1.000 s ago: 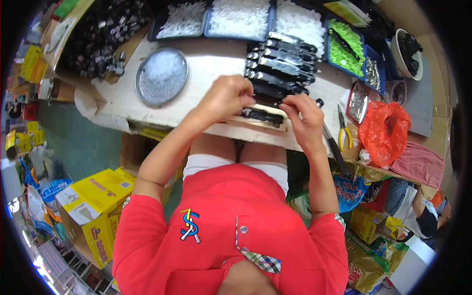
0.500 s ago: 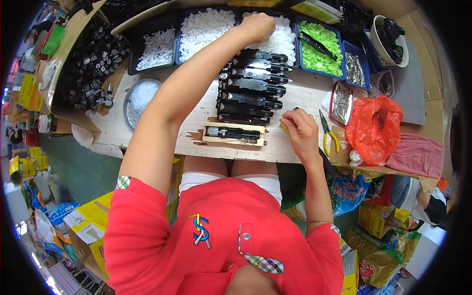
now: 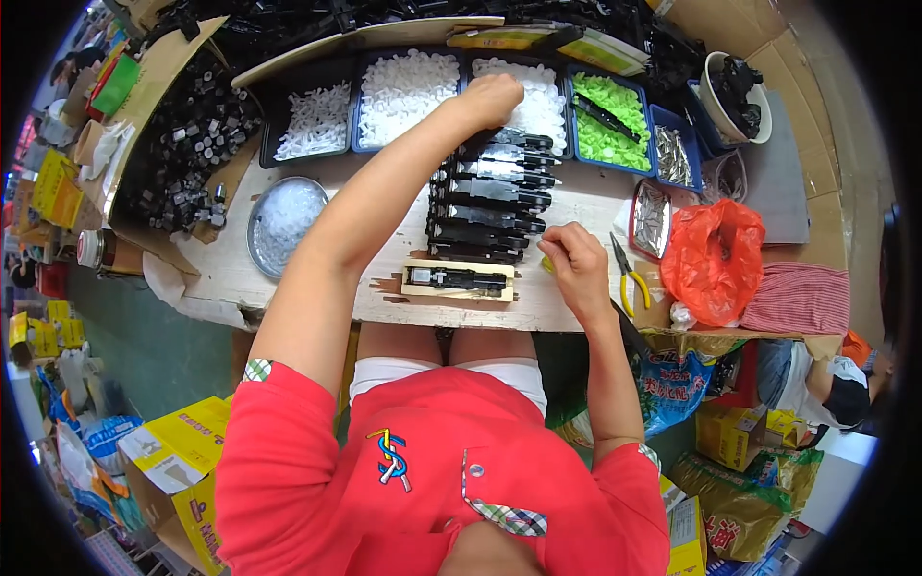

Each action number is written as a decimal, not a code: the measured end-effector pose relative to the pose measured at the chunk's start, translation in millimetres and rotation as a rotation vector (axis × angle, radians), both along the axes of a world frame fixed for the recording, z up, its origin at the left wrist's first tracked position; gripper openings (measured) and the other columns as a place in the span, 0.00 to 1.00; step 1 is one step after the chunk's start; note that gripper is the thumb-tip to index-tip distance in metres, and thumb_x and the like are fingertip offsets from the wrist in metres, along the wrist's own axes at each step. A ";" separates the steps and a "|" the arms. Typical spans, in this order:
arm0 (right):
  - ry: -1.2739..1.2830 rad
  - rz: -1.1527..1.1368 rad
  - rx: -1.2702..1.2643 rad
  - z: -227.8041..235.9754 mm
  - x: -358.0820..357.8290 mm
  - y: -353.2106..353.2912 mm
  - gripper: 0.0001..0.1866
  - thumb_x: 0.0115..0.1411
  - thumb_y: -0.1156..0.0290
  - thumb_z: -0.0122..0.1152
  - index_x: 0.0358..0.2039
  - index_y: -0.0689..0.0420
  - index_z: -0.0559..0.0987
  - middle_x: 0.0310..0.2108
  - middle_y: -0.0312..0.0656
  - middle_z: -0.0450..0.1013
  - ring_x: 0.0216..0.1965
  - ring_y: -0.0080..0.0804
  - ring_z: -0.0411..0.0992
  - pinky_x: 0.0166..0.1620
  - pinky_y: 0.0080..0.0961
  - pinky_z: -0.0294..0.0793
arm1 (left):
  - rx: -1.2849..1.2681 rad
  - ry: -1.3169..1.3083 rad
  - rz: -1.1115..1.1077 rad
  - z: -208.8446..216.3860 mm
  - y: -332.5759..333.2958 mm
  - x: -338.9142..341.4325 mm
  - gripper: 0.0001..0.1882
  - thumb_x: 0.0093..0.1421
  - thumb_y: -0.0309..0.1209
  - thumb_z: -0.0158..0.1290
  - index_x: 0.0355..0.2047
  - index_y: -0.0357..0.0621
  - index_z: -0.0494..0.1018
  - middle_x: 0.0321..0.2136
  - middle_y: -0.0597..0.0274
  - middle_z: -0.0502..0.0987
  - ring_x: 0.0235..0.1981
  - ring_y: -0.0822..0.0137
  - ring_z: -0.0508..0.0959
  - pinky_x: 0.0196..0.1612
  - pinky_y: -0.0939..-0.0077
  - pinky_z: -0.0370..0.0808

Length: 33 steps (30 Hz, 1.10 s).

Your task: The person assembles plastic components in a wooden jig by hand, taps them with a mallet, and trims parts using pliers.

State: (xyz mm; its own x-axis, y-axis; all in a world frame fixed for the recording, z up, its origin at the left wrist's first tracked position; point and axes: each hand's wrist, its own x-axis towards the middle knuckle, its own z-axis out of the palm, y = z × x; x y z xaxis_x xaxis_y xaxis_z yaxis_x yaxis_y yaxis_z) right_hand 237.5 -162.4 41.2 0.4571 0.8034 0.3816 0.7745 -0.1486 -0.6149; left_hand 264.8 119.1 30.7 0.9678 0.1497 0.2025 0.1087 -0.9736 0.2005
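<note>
My left hand (image 3: 496, 100) reaches across the table to a blue tray of small white plastic parts (image 3: 531, 82). Its fingers are curled down at the parts, and whatever they grip is hidden. Below that forearm lies a row of several black mechanical assemblies (image 3: 490, 197), side by side. Nearer to me, a pale wooden holder (image 3: 461, 296) has one black assembly (image 3: 456, 277) lying in it. My right hand (image 3: 579, 261) is at the right of this holder, thumb and fingers pinched together. A small yellow bit shows at its fingertips, too little to name.
More trays hold white parts (image 3: 408, 91) and green parts (image 3: 615, 115). A round dish (image 3: 283, 226) sits at the left. Yellow-handled pliers (image 3: 629, 278), a tray of metal pins (image 3: 650, 219) and a red plastic bag (image 3: 713, 264) lie at the right.
My left hand stays at the white parts, fingers still curled down. My right hand remains pinched beside the holder. The whole view has shifted slightly, with the table appearing lower.
</note>
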 end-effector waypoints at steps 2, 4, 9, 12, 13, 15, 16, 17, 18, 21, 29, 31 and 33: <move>-0.008 -0.004 -0.006 2.2 -0.2 -0.7 0.04 0.49 0.75 0.59 0.25 0.58 0.74 0.24 0.40 0.70 0.24 0.37 0.68 0.30 0.28 0.63 | 0.002 0.027 0.010 4.1 1.7 -0.5 0.05 0.40 0.21 0.49 0.18 0.37 0.74 0.28 0.46 0.75 0.31 0.48 0.75 0.33 0.60 0.72; 0.013 -0.015 -0.011 1.5 2.0 -2.2 0.03 0.49 0.75 0.59 0.25 0.58 0.74 0.24 0.40 0.70 0.25 0.38 0.68 0.31 0.29 0.64 | 0.003 0.057 0.014 10.9 -1.0 -1.8 0.05 0.40 0.20 0.49 0.19 0.37 0.74 0.29 0.46 0.75 0.32 0.48 0.76 0.33 0.60 0.73; 0.039 -0.029 -0.011 -0.7 6.2 -4.1 0.03 0.49 0.76 0.59 0.25 0.58 0.74 0.24 0.41 0.70 0.26 0.39 0.68 0.31 0.30 0.64 | 0.171 0.119 -0.039 28.4 -9.7 -8.4 0.08 0.40 0.15 0.51 0.24 0.33 0.75 0.30 0.43 0.75 0.36 0.48 0.76 0.38 0.63 0.74; 0.048 -0.030 -0.006 -2.3 7.1 -3.3 0.03 0.49 0.76 0.59 0.25 0.58 0.74 0.24 0.41 0.70 0.26 0.39 0.68 0.31 0.30 0.64 | 0.214 0.114 -0.046 25.4 -4.6 -10.3 0.08 0.40 0.15 0.51 0.24 0.32 0.74 0.32 0.43 0.74 0.35 0.48 0.76 0.37 0.62 0.75; 0.047 -0.031 -0.007 -2.9 7.6 -3.0 0.03 0.49 0.76 0.59 0.25 0.58 0.74 0.24 0.41 0.70 0.26 0.39 0.68 0.31 0.30 0.64 | 0.218 0.114 -0.046 24.6 -3.2 -10.0 0.08 0.40 0.15 0.51 0.24 0.32 0.74 0.32 0.43 0.74 0.35 0.48 0.76 0.37 0.62 0.75; 0.042 -0.034 -0.005 -2.9 8.7 -3.1 0.03 0.49 0.76 0.59 0.25 0.58 0.74 0.24 0.41 0.70 0.26 0.39 0.68 0.31 0.30 0.64 | 0.221 0.128 -0.065 25.0 -1.7 -9.4 0.08 0.41 0.15 0.51 0.25 0.31 0.74 0.33 0.43 0.74 0.35 0.48 0.76 0.36 0.62 0.75; 0.038 -0.036 -0.006 -2.7 9.2 -3.3 0.03 0.49 0.76 0.59 0.25 0.58 0.74 0.24 0.41 0.70 0.26 0.39 0.68 0.31 0.30 0.64 | 0.224 0.127 -0.067 25.4 -1.6 -10.1 0.08 0.41 0.15 0.51 0.25 0.31 0.74 0.33 0.43 0.74 0.35 0.48 0.76 0.36 0.62 0.75; 0.036 -0.038 -0.003 -2.1 9.6 -3.3 0.03 0.49 0.76 0.59 0.25 0.58 0.74 0.24 0.41 0.70 0.26 0.39 0.68 0.31 0.30 0.64 | 0.263 0.090 -0.053 25.3 -1.9 -11.5 0.08 0.41 0.15 0.50 0.25 0.31 0.74 0.32 0.43 0.74 0.35 0.48 0.76 0.36 0.62 0.75; 0.039 -0.039 -0.002 -1.3 9.5 -3.3 0.03 0.49 0.76 0.59 0.25 0.58 0.74 0.24 0.41 0.70 0.26 0.39 0.68 0.31 0.30 0.64 | 0.302 0.054 -0.037 25.4 -1.5 -13.4 0.08 0.42 0.16 0.50 0.25 0.31 0.74 0.31 0.44 0.74 0.34 0.48 0.76 0.36 0.62 0.75; 0.048 -0.040 0.002 -0.9 9.5 -5.0 0.03 0.49 0.76 0.59 0.25 0.59 0.73 0.24 0.41 0.70 0.25 0.40 0.68 0.31 0.31 0.64 | 0.320 0.073 -0.075 22.9 4.7 -12.8 0.08 0.43 0.17 0.50 0.26 0.33 0.74 0.29 0.47 0.75 0.32 0.50 0.76 0.35 0.62 0.75; 0.648 -0.105 0.137 7.2 2.3 -3.6 0.03 0.52 0.77 0.58 0.26 0.60 0.72 0.23 0.32 0.68 0.23 0.19 0.63 0.29 0.14 0.62 | -1.165 -0.411 0.136 61.0 -10.6 -60.1 0.08 0.52 0.28 0.56 0.29 0.34 0.74 0.17 0.61 0.73 0.17 0.71 0.74 0.18 0.79 0.72; 0.926 -0.058 0.244 10.9 2.4 -2.0 0.04 0.54 0.75 0.58 0.28 0.59 0.72 0.24 0.29 0.67 0.24 0.15 0.62 0.29 0.11 0.62 | -1.406 -0.439 0.069 64.2 -36.4 -95.5 0.08 0.53 0.27 0.56 0.30 0.34 0.73 0.17 0.62 0.73 0.16 0.74 0.73 0.16 0.82 0.70; 1.094 0.005 0.299 14.1 0.1 1.7 0.04 0.55 0.75 0.58 0.29 0.59 0.72 0.24 0.29 0.67 0.25 0.14 0.63 0.29 0.11 0.62 | -1.596 -0.336 0.099 52.4 -66.4 -129.0 0.09 0.51 0.26 0.57 0.29 0.33 0.73 0.20 0.58 0.74 0.19 0.72 0.74 0.19 0.80 0.72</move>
